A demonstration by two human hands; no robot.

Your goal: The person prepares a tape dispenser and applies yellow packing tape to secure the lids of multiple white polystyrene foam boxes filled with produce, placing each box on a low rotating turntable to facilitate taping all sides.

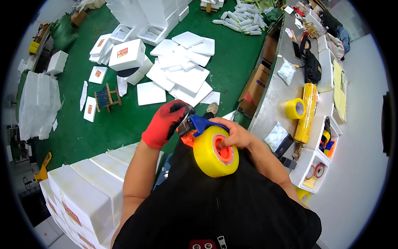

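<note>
In front of my body I hold a tape dispenser (pixel 200 124) with a blue frame and orange parts, carrying a large roll of yellow tape (pixel 204 157). My right hand (pixel 235 135), bare, is closed around it, with fingers at the roll's orange core. A red glove with dark fingers covers my left hand (pixel 165 122). Its fingers are curled and pressed together on the dispenser's front end; whether they also pinch the tape's loose end is hidden.
White foam boxes (pixel 89 193) are stacked at lower left. Foam lids (pixel 186 74) lie heaped on the green floor, near a small stool (pixel 107 98). To the right runs a metal table (pixel 269 101) with another yellow tape roll (pixel 294 108) and a film roll (pixel 306 114). Pale long vegetables (pixel 244 18) lie beyond.
</note>
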